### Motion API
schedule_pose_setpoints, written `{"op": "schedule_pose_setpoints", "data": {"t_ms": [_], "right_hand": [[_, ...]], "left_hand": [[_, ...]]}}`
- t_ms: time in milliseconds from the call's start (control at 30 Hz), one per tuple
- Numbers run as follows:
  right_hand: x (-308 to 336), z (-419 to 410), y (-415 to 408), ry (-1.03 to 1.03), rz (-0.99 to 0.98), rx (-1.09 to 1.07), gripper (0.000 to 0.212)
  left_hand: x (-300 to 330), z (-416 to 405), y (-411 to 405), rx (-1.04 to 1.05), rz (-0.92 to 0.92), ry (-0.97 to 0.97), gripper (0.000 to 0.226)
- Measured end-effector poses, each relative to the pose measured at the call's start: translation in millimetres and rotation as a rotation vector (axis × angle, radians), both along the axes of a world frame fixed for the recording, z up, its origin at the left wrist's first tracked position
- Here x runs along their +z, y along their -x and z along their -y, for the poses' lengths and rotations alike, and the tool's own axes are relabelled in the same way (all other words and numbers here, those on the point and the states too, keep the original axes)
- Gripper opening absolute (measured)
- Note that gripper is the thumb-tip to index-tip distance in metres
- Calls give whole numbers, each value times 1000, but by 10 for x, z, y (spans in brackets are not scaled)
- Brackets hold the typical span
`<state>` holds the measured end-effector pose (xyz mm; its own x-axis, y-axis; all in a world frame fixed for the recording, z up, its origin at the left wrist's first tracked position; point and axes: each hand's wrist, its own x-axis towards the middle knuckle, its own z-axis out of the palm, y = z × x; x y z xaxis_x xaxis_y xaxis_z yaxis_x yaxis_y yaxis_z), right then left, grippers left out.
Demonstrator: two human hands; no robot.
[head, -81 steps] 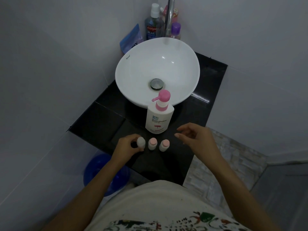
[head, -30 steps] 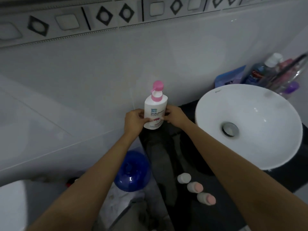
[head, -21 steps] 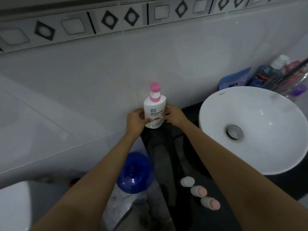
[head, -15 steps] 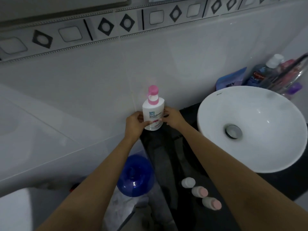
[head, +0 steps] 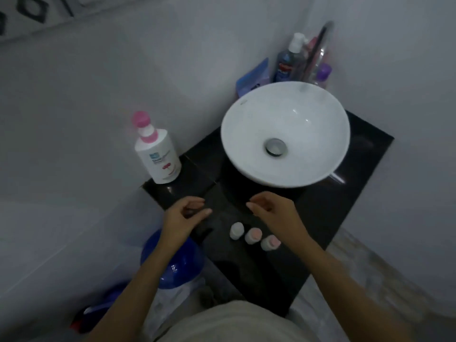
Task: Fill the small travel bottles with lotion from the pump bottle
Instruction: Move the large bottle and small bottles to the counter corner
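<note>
The white pump bottle [head: 159, 156] with a pink pump head stands at the far left corner of the black counter [head: 345, 206], against the wall. Three small travel bottles stand in a row near the counter's front: a white-topped one [head: 237, 230], a pink-topped one [head: 253, 236] and another pink-topped one [head: 270, 242]. My left hand [head: 182, 218] hovers left of the row, fingers loosely curled, holding nothing. My right hand [head: 274, 213] hovers just behind and right of the row, fingers apart and empty.
A white basin [head: 320, 114] fills the counter's back right. Behind it stand a blue mouthwash bottle [head: 287, 62], a purple-capped bottle [head: 323, 72] and a blue packet [head: 251, 79]. A blue bucket [head: 172, 265] sits on the floor below the counter's left edge.
Both hands have let go of the pump bottle, which now stands alone at the counter's far left corner. They have drawn back to the travel bottles, and the view has tilted down.
</note>
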<state>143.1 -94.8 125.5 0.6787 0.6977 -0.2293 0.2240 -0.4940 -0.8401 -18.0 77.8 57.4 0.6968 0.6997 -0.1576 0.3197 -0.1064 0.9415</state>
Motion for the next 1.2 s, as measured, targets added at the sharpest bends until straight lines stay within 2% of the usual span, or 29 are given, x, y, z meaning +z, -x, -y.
{"op": "schedule_pose_setpoints", "data": {"t_ms": [100,200,267,433,567,767,833,967,1100,1200], "right_hand": [[-185,375,108,177,77,3,42],[-408,484,192,399,438,189,61],[-494,462,219,460,534,237,57],[-578,342,247,543,664,309,35],[-580,278,240,536,671,347,29],[-501,170,161,449,716,379,26],[-415,43,115,363,651,365,28],[-203,-357,48,175,380,301,28],[-130,-948,4,120,311,365,26],[-195,-1394,22,141,280,440,22]], "left_hand": [[-31,261,-137,-334,-92,-91,57],[-67,388,-254,-518,-178,-135,71],[-98,414,-304,-538,-216,-177,68],[-128,452,-338,-516,-234,-268,40],[-121,475,-327,-484,-216,-278,30],[-34,377,-233,-358,-185,-245,33],[31,275,-172,-261,-158,-237,31],[169,-7,-54,-29,-128,-253,29],[167,-323,13,185,-191,-222,32],[96,-498,24,264,-259,-173,35]]}}
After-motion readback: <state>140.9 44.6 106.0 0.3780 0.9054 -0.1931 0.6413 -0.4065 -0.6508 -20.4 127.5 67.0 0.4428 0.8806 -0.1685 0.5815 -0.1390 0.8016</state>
